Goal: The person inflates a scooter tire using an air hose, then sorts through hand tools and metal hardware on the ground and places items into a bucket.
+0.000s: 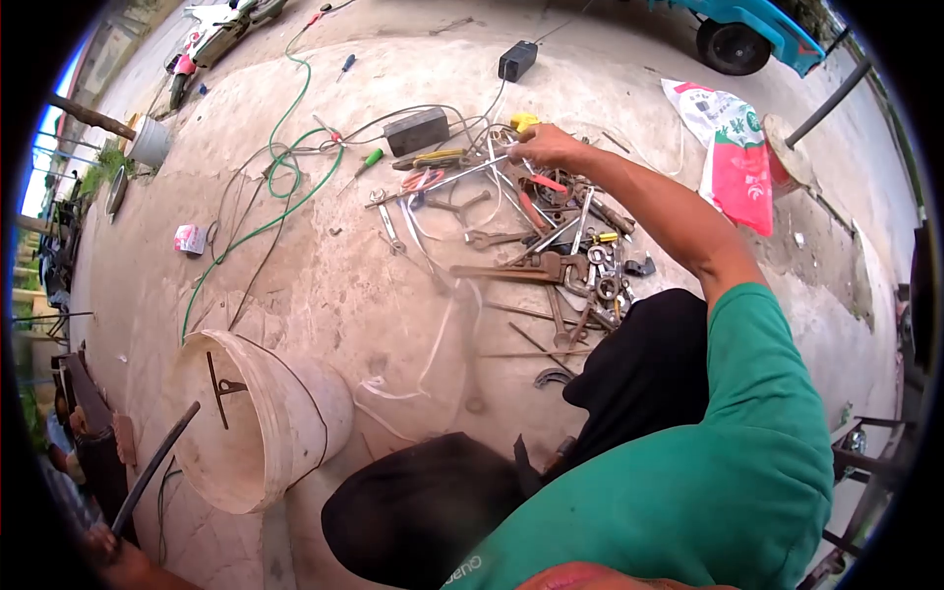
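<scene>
My right hand (549, 147) reaches over the tool pile at the top middle, its fingers closed on one end of a long thin metal rod (442, 181). The rod slants down to the left above the concrete. Below it lie a rusty pipe wrench (516, 272), a combination wrench (388, 221), red-handled pliers (536, 208) and several other spanners and fittings. At the dim lower left edge, my left hand (120, 553) is wrapped round a dark, slightly curved bar (157, 467). Just right of that bar, a whitish plastic bucket (265, 423) lies on its side with a rusty metal piece (228, 386) at its mouth.
A green hose (265, 224) and cables wind across the ground at left. A green-handled screwdriver (370, 159), a dark block (416, 131) and a black box (517, 61) lie beyond. A red-and-white sack (733, 157) is at right, with a blue vehicle (787, 44) behind.
</scene>
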`<state>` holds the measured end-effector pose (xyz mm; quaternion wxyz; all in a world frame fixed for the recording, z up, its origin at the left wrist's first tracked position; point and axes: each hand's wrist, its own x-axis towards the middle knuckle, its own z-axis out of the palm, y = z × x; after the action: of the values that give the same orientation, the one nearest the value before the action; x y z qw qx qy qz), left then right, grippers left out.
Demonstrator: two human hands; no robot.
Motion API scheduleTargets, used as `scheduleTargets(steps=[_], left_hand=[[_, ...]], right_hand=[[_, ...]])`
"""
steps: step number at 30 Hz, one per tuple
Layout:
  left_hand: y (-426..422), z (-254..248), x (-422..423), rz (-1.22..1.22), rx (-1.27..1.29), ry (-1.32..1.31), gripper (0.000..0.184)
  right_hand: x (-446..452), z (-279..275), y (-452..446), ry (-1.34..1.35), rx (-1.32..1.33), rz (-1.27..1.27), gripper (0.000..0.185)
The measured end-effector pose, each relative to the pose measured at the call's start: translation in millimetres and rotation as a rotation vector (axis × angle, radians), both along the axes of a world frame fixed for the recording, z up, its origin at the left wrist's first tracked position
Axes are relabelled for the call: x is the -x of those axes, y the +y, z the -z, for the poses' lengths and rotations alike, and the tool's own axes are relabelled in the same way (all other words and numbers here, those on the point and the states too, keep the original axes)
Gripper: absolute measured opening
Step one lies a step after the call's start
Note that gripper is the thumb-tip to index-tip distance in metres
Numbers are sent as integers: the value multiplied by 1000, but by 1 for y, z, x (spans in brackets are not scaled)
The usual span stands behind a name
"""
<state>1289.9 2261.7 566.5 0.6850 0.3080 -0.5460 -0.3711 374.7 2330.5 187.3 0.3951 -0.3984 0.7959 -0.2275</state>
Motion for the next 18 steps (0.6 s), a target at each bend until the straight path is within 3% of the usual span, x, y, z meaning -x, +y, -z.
scheduleTargets(steps=[2, 4, 6, 7, 8, 10, 11, 14, 15, 18], left_hand=[[29, 44, 82, -374, -67, 18, 29], [32, 95, 122, -464, -195, 55, 30], [26, 158, 81, -148, -318, 99, 34], [28, 189, 68, -48, -396, 90, 37], [25, 210, 65, 54, -473, 80, 39], [37, 225, 124, -224, -786, 75, 43], [44, 221, 121, -184, -905, -124, 47], [66, 219, 156, -541, -787, -733, 53], [69, 228, 143, -527, -795, -883, 56], [82, 256, 137, -490, -834, -1020, 54]], right_hand=[[30, 41, 24, 125, -37, 80, 73], [48, 76, 40, 118, -67, 137, 84], [59, 115, 44, 170, -20, 233, 104], [61, 119, 46, 115, -23, 240, 124], [65, 134, 46, 84, -45, 265, 126], [66, 150, 40, 87, -136, 274, 133], [64, 144, 36, 119, -209, 257, 138], [67, 172, 33, 190, -164, 235, 145], [60, 167, 33, 152, -137, 266, 142], [56, 181, 33, 177, 0, 255, 141]])
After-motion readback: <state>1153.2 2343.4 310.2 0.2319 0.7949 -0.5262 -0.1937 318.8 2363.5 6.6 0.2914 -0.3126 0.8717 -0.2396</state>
